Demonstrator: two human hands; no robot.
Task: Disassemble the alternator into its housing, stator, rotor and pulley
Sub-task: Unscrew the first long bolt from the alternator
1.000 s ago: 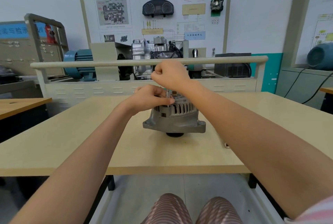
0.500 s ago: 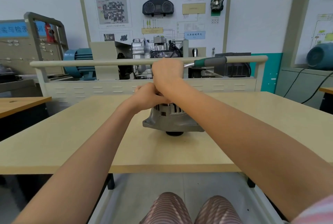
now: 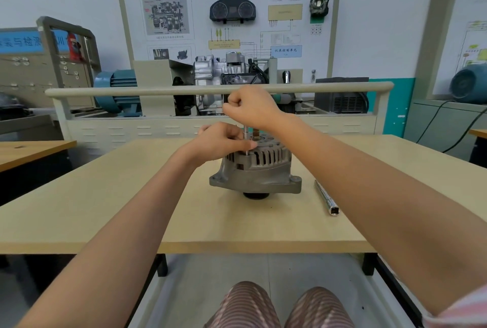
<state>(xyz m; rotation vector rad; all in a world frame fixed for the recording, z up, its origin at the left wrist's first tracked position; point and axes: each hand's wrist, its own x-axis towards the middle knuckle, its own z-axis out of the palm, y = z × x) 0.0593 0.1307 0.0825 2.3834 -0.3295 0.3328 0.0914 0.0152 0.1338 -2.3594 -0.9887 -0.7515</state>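
The alternator (image 3: 255, 169) stands near the middle of the worktop (image 3: 105, 196), pulley side down. The left hand (image 3: 224, 140) holds its top edge, and the right hand (image 3: 251, 107) closes its grip on an upright tool whose thin shaft (image 3: 246, 142) enters the housing. A metal extension bar (image 3: 326, 197) lies just right of the alternator.

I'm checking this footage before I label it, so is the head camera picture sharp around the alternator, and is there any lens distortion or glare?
Head view: alternator and both hands reasonably sharp; the rail behind bows from wide-angle distortion; lighting soft and even, no strong glare on the table.
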